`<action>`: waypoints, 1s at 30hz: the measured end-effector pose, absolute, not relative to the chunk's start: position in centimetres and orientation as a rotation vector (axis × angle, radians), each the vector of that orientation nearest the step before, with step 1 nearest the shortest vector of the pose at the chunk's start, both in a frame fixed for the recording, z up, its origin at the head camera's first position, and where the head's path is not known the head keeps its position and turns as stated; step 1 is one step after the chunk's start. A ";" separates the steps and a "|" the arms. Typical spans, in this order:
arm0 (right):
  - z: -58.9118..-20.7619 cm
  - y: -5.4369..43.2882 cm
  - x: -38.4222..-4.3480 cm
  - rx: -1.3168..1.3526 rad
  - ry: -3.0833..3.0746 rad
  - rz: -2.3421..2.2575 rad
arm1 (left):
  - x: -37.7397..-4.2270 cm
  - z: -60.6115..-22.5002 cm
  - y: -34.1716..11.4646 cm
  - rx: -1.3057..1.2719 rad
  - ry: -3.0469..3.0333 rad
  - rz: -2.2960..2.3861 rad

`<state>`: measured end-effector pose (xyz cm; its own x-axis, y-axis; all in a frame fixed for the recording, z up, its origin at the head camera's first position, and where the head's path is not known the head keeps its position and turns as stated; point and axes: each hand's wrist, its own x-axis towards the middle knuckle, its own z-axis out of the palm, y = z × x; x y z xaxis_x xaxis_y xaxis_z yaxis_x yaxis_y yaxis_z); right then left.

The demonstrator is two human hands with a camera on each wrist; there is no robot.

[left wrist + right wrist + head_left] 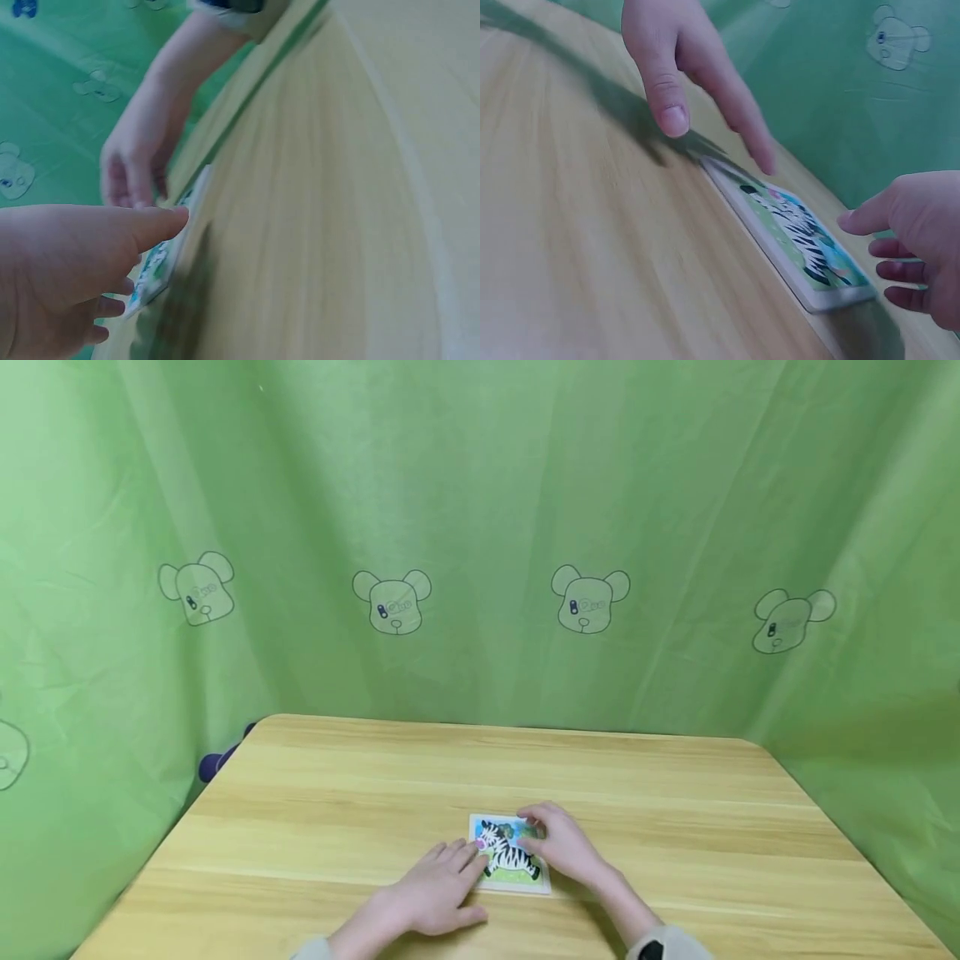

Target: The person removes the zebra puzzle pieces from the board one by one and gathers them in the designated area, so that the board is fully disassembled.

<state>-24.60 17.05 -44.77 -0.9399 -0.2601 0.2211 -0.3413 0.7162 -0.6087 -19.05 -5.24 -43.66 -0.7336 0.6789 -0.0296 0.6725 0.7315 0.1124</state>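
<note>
A flat, square zebra picture board (pixel 513 882) with a white border lies on the wooden table in front of the person. The left hand (pixel 435 892) is at its left side, palm down, fingers straight and fingertips overlapping the board's edge in the head view. Over the upper right side hovers the right hand (pixel 567 845), its thumb apart from its loosely bent fingers. In the right wrist view the zebra board (pixel 799 240) lies between both hands, and nothing shows between the right thumb and fingers.
The light wood table (pixel 337 777) has rounded far corners. Green curtains (pixel 480 485) printed with bear heads hang behind it and at both sides. A purple object (pixel 212 766) shows beyond the table's left edge.
</note>
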 end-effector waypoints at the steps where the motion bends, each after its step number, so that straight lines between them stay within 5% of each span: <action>1: -44.7 16.7 -24.8 0.535 -2.797 0.997 | -19.0 -43.7 -5.1 1.139 2.861 0.109; 30: -44.6 13.8 -27.1 0.839 -2.994 0.756 | -19.0 -44.9 -4.8 1.197 2.844 -0.023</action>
<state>-27.09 13.75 -44.57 -0.8608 -0.5042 0.0695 -0.4768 0.7510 -0.4569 -19.04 -4.78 -44.87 -0.6978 0.7140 -0.0576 0.7148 0.6993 0.0084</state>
